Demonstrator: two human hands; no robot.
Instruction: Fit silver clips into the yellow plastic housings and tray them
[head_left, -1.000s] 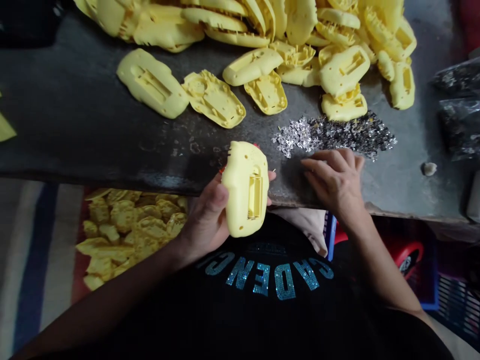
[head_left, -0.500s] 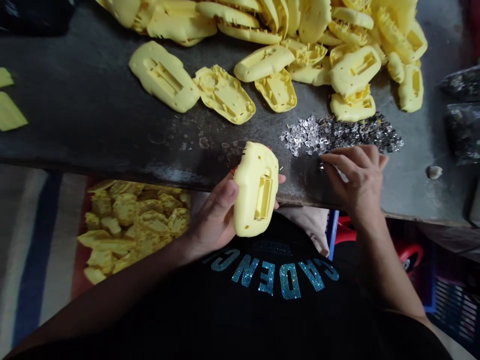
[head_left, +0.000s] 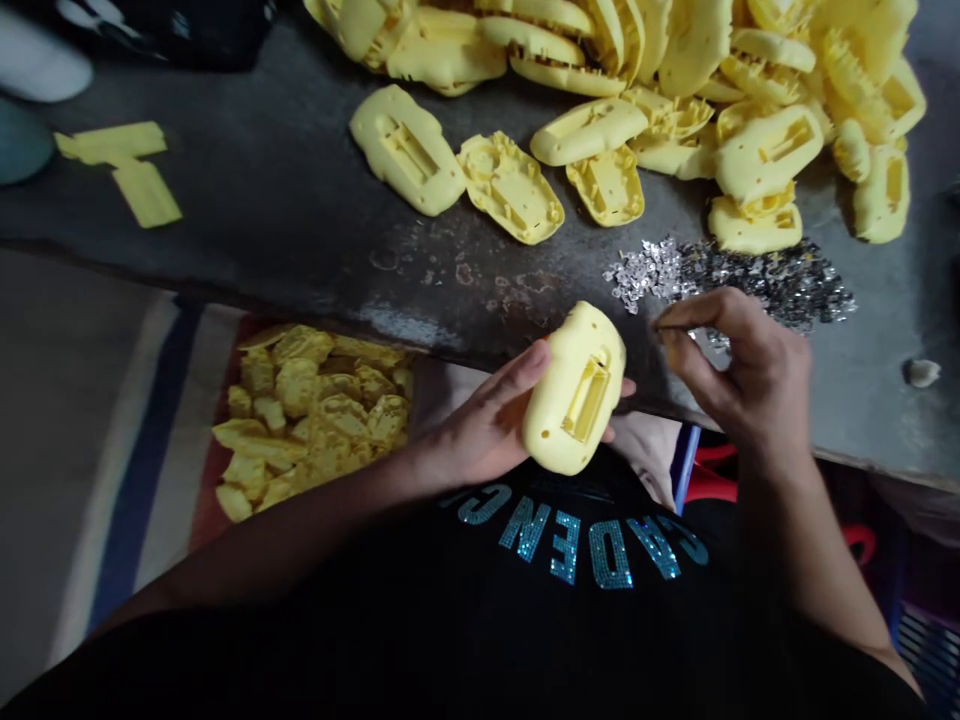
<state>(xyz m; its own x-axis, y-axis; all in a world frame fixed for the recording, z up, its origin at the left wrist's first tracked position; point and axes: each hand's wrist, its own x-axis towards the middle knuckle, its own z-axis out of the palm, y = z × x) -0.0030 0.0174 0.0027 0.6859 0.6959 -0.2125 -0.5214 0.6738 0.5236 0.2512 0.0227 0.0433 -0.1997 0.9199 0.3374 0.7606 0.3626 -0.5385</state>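
Note:
My left hand (head_left: 502, 415) is wrapped round a yellow plastic casing (head_left: 551, 415) in front of the table's edge. The casing's outer face is turned up, and a rectangular battery slot shows in it. To the right, my right hand (head_left: 757, 360) is raised with thumb and index finger pinched together. Whatever lies between those fingertips is too small to make out. Just beyond it, small shiny metal contact pieces (head_left: 649, 272) lie in a spread heap, silver at the left and darker at the right.
Across the far side of the dark table (head_left: 285, 190) lies a pile of yellow casing halves (head_left: 446, 45), with several nearer ones. Yellow strips (head_left: 146, 190) lie at the left. Below the edge is a heap of yellow pieces (head_left: 330, 400). A small pale lump (head_left: 922, 373) sits at the right.
My right hand has lifted off the near edge of the metal heap with its fingertips pinched. The casing in my left hand has tilted a little. The camera view has swung left.

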